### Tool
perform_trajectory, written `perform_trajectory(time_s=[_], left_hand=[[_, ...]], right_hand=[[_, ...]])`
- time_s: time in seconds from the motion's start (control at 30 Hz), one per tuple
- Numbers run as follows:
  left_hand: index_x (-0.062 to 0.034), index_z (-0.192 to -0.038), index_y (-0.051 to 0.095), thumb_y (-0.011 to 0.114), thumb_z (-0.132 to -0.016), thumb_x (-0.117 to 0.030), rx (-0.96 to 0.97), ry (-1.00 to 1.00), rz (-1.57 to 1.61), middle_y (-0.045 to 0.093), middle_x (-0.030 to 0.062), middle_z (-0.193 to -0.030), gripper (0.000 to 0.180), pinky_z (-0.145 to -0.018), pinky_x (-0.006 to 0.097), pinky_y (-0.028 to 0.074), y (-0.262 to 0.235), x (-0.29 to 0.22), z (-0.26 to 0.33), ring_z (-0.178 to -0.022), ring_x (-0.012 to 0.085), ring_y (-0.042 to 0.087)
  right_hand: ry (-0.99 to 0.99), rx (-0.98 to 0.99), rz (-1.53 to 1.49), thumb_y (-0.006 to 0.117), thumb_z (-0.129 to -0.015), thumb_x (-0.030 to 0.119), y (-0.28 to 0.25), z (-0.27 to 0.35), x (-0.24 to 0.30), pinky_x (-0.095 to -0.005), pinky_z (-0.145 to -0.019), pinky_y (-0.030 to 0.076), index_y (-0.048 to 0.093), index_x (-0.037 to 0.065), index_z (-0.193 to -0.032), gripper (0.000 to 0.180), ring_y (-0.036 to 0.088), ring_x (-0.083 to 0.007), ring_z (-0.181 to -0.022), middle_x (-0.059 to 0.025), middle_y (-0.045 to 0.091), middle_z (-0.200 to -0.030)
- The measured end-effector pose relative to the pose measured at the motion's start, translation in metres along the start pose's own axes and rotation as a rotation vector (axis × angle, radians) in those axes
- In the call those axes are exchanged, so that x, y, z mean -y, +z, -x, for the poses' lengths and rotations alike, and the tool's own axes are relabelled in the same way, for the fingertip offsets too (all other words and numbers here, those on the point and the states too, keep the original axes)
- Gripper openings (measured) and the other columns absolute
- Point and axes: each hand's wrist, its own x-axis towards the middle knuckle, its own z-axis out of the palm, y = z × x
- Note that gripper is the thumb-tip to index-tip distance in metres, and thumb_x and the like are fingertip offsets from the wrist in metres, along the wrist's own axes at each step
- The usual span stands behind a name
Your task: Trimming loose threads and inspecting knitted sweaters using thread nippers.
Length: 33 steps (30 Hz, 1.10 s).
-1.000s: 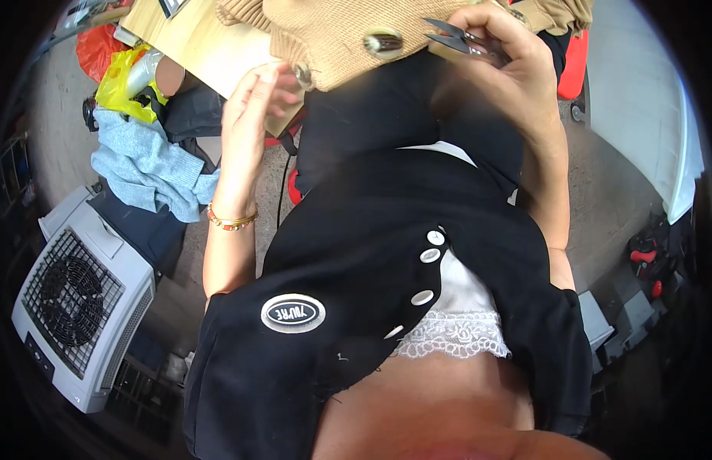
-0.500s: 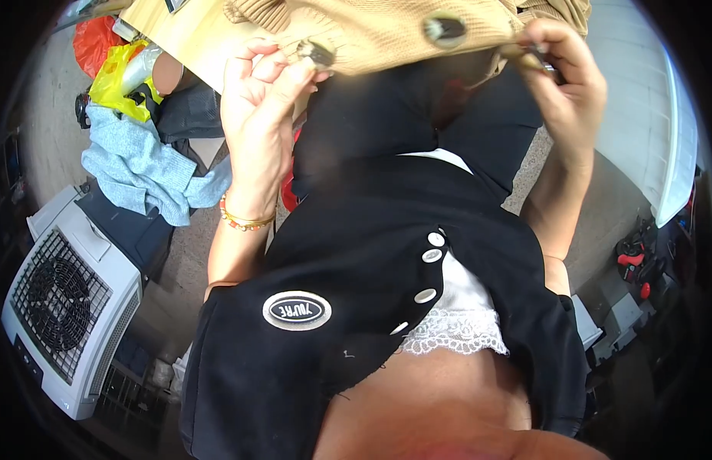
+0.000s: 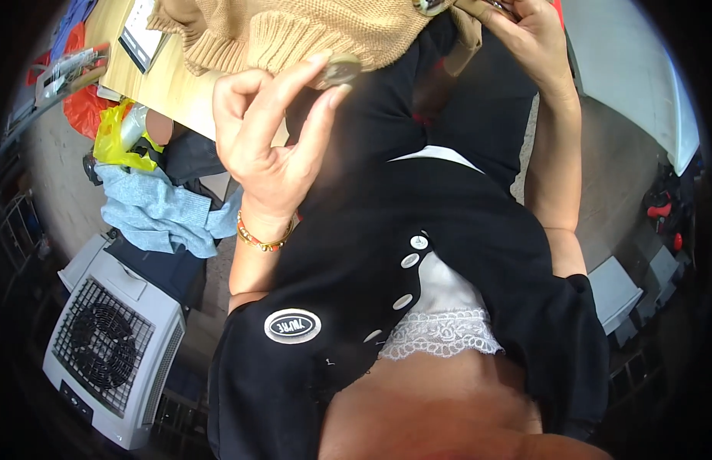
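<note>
My left hand (image 3: 271,138), with a beaded bracelet at its wrist, pinches a large round brownish button (image 3: 342,70) between thumb and fingers. The button is held up by the ribbed hem of a tan knit sweater (image 3: 294,34); whether it is attached to the knit cannot be made out. My right hand (image 3: 531,34) is at the top right, closed by the sweater's edge, with a small dark, shiny thing partly hidden in its fingers. Close to its fingertips, a second patterned button (image 3: 431,6) shows on the knit, cut off by the upper edge.
The sweater lies partly over a light wooden table (image 3: 168,88) with a white-and-black card (image 3: 141,34). To the left are a yellow plastic bag (image 3: 114,146), a light blue knit garment (image 3: 152,207) and a white air cooler (image 3: 152,330). A white panel (image 3: 639,69) rises at the right.
My left hand has drawn the button nearer to me and away from the knit's edge. My right hand has moved up and slightly left. The view has shifted, showing more table.
</note>
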Motion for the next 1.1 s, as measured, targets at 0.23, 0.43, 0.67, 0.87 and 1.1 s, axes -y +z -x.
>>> perform_trajectory(time_s=[0.23, 0.43, 0.67, 0.87, 1.1], left_hand=[[-0.0081, -0.102, 0.075, 0.087, -0.071, 0.001, 0.000, 0.041, 0.091, 0.054, 0.0027, -0.090, 0.034, -0.067, 0.026, 0.044, 0.006, 0.007, 0.001, -0.077, 0.0140, 0.053], [-0.0092, -0.101, 0.073, 0.086, -0.071, 0.004, -0.107, 0.121, 0.197, 0.056, 0.0037, -0.094, 0.035, -0.071, 0.025, 0.045, 0.011, 0.026, 0.012, -0.080, 0.0144, 0.055], [-0.0095, -0.098, 0.073, 0.085, -0.071, 0.004, -0.087, 0.102, 0.209, 0.058, 0.0039, -0.092, 0.032, -0.074, 0.027, 0.047, 0.011, 0.028, 0.010, -0.082, 0.0157, 0.057], [-0.0070, -0.094, 0.073, 0.082, -0.071, 0.006, -0.057, 0.018, 0.343, 0.061, 0.0048, -0.093, 0.028, -0.076, 0.028, 0.048, 0.005, 0.032, 0.008, -0.084, 0.0177, 0.060], [0.0011, -0.095, 0.070, 0.079, -0.074, 0.014, -0.055, -0.046, 0.623, 0.058, 0.0077, -0.098, 0.026, -0.070, 0.022, 0.048, 0.007, 0.024, 0.002, -0.082, 0.0115, 0.057]], right_hand=[[0.308, -0.078, 0.990, 0.079, -0.080, -0.004, 0.091, -0.003, 0.059, -0.0186, -0.061, 0.035, 0.060, -0.001, -0.116, 0.041, 0.043, -0.0046, -0.067, 0.0017, 0.053, -0.087], [0.502, 0.179, 0.991, 0.084, -0.080, 0.013, 0.116, 0.010, 0.051, -0.0260, -0.051, 0.043, 0.067, 0.001, -0.115, 0.041, 0.058, -0.0170, -0.058, -0.0058, 0.059, -0.075], [0.210, 0.149, 1.056, 0.083, -0.080, 0.011, 0.116, 0.017, 0.034, -0.0278, -0.052, 0.044, 0.068, 0.002, -0.114, 0.038, 0.058, -0.0179, -0.061, -0.0072, 0.059, -0.077], [0.215, 0.120, 0.925, 0.082, -0.080, 0.007, 0.116, 0.014, 0.038, -0.0274, -0.056, 0.047, 0.069, -0.001, -0.114, 0.038, 0.061, -0.0193, -0.064, -0.0103, 0.062, -0.083], [0.090, 0.245, 1.083, 0.082, -0.079, 0.007, 0.111, 0.009, 0.039, -0.0271, -0.058, 0.048, 0.072, -0.001, -0.113, 0.037, 0.062, -0.0188, -0.067, -0.0096, 0.064, -0.084]])
